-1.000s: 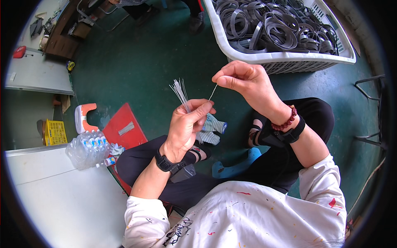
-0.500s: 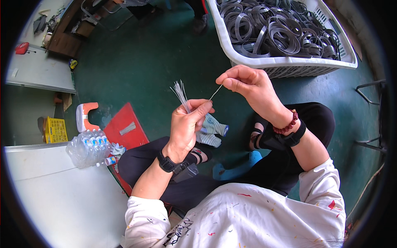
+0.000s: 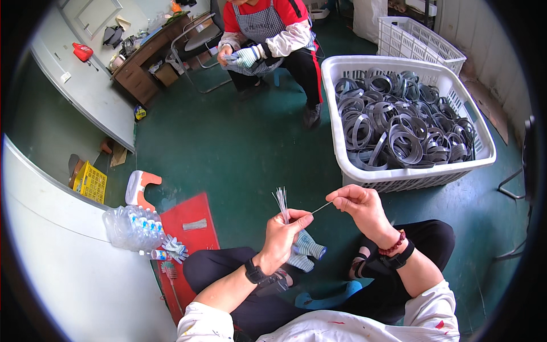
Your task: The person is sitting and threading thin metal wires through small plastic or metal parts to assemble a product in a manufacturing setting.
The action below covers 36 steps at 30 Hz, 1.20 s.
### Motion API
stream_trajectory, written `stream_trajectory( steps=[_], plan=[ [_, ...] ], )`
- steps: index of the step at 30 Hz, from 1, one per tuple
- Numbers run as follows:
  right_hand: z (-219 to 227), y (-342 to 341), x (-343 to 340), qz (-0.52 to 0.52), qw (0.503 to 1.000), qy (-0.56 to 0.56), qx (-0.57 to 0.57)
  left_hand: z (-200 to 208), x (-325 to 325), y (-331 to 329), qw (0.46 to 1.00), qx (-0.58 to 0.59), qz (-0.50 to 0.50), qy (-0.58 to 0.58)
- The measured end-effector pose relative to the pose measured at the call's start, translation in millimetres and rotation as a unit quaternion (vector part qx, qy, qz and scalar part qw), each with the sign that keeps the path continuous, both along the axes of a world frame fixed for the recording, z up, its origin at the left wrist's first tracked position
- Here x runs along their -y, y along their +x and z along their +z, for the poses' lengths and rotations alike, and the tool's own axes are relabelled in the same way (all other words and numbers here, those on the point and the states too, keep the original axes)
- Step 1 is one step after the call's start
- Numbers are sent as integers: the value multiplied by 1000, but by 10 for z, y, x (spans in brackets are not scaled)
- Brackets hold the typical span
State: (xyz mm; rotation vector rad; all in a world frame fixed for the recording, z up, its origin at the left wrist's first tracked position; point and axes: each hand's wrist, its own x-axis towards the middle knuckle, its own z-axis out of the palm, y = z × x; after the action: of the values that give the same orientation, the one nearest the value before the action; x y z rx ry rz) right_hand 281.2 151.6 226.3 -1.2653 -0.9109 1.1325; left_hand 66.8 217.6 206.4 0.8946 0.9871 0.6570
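Note:
A bundle of thin whitish wire strands (image 3: 281,204) stands upright in my left hand (image 3: 279,236), its loose tips fanning out above the closed fingers. One single strand (image 3: 322,207) runs from the left thumb and forefinger across to my right hand (image 3: 364,212). Thumb and forefinger of the right hand pinch its far end, and the strand looks straight. Below the hands lie striped knit gloves (image 3: 307,246). A red board (image 3: 199,242) lies on the floor to the left, with another bundle of whitish strands (image 3: 195,225) on it.
A white plastic basket (image 3: 419,172) full of dark coiled strips (image 3: 393,122) stands at the far right. Across the floor sits a co-worker (image 3: 268,34) wearing gloves. Plastic bottles (image 3: 134,228), a brush (image 3: 170,272) and an orange-and-white stool (image 3: 137,188) are at left.
The view has tilted up, so the co-worker and more of the room show and my hands appear lower. Both hands keep hold of the strand; the bundle stays in the left.

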Motion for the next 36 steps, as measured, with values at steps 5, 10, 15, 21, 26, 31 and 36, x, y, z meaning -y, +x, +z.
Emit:
stream_trajectory(
  steps=[5,10,15,21,26,31,36],
  plan=[
    [44,15,-27,-9,1000,-1,30,-11,-22,2,1000,5,-12,-10],
    [51,16,-31,-34,996,30,79,-83,-52,-2,1000,2,-18,7],
    [59,51,-35,-20,995,34,93,-94,-40,12,991,-33,-83,97],
    [128,49,-6,67,986,-25,153,29,92,101,986,8,-131,98],
    [52,27,27,116,977,-15,179,77,21,67,964,91,-231,-97],
    [66,-31,17,150,980,-43,122,-191,-30,-27,928,143,-292,-184],
    [46,-50,23,159,980,-42,110,-184,14,-19,938,102,-297,-148]
  ],
)
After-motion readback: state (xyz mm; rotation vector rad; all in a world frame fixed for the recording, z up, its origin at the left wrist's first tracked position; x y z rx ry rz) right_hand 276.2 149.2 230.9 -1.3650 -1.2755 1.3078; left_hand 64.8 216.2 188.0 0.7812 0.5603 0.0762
